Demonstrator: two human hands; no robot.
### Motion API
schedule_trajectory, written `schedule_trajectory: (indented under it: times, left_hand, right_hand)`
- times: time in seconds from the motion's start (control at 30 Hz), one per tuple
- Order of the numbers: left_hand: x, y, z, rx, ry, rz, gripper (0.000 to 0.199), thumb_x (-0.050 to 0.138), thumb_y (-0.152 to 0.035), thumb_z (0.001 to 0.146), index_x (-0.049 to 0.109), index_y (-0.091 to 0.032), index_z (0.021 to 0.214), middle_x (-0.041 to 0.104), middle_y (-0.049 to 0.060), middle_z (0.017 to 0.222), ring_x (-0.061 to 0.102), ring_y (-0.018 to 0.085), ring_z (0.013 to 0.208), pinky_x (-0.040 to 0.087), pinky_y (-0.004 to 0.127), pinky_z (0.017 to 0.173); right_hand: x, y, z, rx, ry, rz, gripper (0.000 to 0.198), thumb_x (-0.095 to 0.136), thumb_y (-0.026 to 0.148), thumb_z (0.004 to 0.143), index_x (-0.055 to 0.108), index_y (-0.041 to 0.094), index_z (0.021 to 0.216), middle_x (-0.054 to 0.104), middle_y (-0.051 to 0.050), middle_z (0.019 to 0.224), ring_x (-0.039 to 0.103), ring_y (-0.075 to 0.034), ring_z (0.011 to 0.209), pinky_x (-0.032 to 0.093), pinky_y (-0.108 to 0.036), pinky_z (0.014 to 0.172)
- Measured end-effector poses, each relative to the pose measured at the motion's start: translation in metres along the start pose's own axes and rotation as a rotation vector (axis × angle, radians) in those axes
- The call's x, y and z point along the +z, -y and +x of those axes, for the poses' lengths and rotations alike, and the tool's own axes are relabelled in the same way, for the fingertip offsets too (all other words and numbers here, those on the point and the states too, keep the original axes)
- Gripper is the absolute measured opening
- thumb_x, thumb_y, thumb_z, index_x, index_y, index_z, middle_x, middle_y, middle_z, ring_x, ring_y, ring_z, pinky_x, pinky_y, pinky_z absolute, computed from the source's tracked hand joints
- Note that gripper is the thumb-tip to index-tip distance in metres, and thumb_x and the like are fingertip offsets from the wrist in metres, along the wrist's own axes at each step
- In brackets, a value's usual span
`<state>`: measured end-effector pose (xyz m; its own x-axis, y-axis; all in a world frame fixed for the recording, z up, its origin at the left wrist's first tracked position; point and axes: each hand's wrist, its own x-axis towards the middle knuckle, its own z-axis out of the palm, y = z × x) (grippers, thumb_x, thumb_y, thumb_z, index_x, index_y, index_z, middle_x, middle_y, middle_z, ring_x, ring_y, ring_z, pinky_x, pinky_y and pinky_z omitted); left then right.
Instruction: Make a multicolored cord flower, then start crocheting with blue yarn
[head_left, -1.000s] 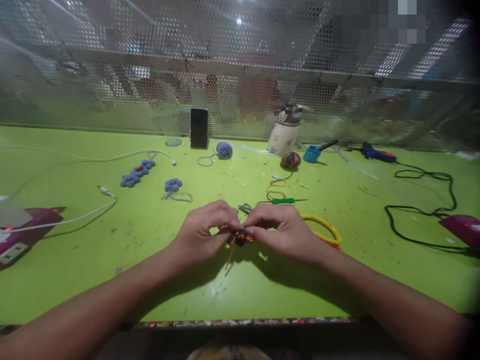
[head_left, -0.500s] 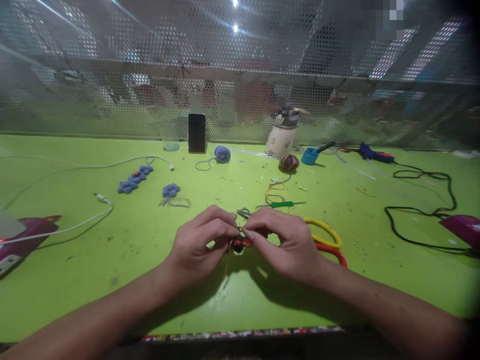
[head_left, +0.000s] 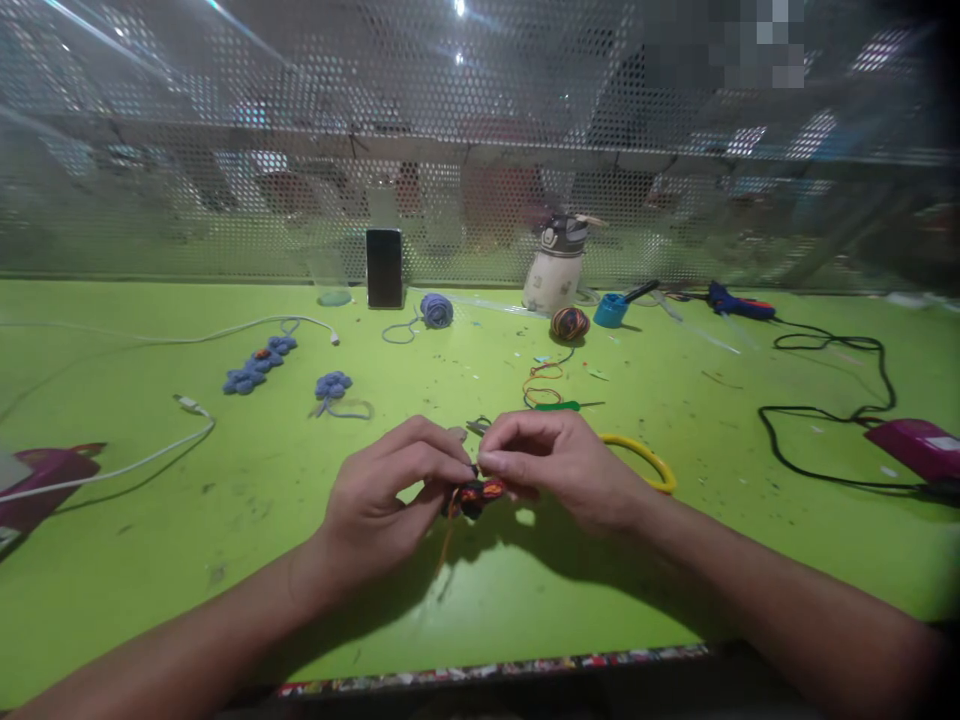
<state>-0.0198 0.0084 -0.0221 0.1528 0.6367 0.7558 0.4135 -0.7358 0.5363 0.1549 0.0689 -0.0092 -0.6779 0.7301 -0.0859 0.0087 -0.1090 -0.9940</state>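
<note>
Pinched in my left hand [head_left: 394, 490] is a small dark crocheted piece [head_left: 474, 494] in red, orange and black yarn, with a loose yarn tail hanging from it. The thumb and forefinger of my right hand [head_left: 551, 465] are closed at the piece's upper edge; the exact spot between those fingertips is hidden. Behind the right hand lie scissors [head_left: 649, 460]; a yellow handle shows on one side and the blade tips on the other. Farther back, a green-handled crochet hook [head_left: 559, 405] lies beside loose yarn leading to a multicoloured yarn ball [head_left: 570, 324].
Blue crocheted flowers [head_left: 259, 367] and a single one [head_left: 333, 384] lie left, near a blue yarn ball [head_left: 436, 310]. A phone [head_left: 385, 268], a bottle [head_left: 553, 270], a blue tape roll [head_left: 610, 310] and a glue gun [head_left: 739, 301] stand or lie behind. Cables run along both sides.
My right fingers have shifted slightly at the piece's top edge, and more red-orange yarn shows beneath them. The red scissor handle is now hidden. The whole view has shifted a little.
</note>
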Motion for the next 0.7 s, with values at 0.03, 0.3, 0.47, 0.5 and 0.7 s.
schedule_trajectory:
  times: [0.03,0.3,0.47,0.5,0.7]
  left_hand:
    - [0.0,-0.001,0.0,-0.008,-0.004,-0.004,0.015,0.064,-0.004,0.075,0.068,-0.018,0.08,0.066,0.004,0.077,0.063,0.014,0.069,0.053,0.025,0.057]
    - [0.002,0.0,-0.001,-0.028,-0.02,0.006,0.016,0.064,-0.004,0.076,0.068,-0.019,0.08,0.067,0.004,0.076,0.064,0.014,0.069,0.054,0.026,0.059]
    - [0.001,0.0,0.001,-0.044,-0.008,0.004,0.016,0.062,-0.004,0.075,0.069,-0.019,0.077,0.067,0.004,0.074,0.063,0.014,0.066,0.052,0.025,0.055]
    - [0.001,-0.001,0.001,-0.058,-0.006,-0.003,0.017,0.062,-0.004,0.075,0.069,-0.019,0.077,0.067,0.004,0.074,0.064,0.014,0.066,0.052,0.025,0.055]
    - [0.001,-0.003,-0.002,-0.162,0.008,-0.087,0.018,0.063,-0.004,0.074,0.069,-0.021,0.075,0.068,0.003,0.073,0.065,0.014,0.066,0.054,0.026,0.057]
  right_hand:
    - [-0.001,0.0,0.001,0.015,0.018,-0.014,0.024,0.075,0.033,0.07,0.06,0.013,0.072,0.055,0.003,0.057,0.048,-0.006,0.047,0.035,-0.019,0.045]
    - [-0.008,0.007,0.003,-0.075,-0.054,-0.15,0.019,0.063,0.034,0.082,0.06,0.014,0.084,0.061,-0.001,0.076,0.051,-0.008,0.058,0.038,-0.023,0.053]
    - [-0.007,0.003,0.003,-0.056,0.119,-0.173,0.015,0.068,0.026,0.077,0.063,0.013,0.075,0.059,-0.002,0.071,0.051,-0.01,0.063,0.04,-0.025,0.059]
    - [-0.007,0.001,0.003,-0.072,0.13,-0.157,0.013,0.067,0.025,0.077,0.063,0.012,0.074,0.059,-0.002,0.07,0.051,-0.01,0.062,0.04,-0.025,0.059]
    - [-0.019,0.008,0.005,-0.253,0.227,-0.363,0.01,0.064,0.02,0.079,0.061,0.013,0.072,0.057,-0.002,0.071,0.052,-0.011,0.065,0.042,-0.026,0.063]
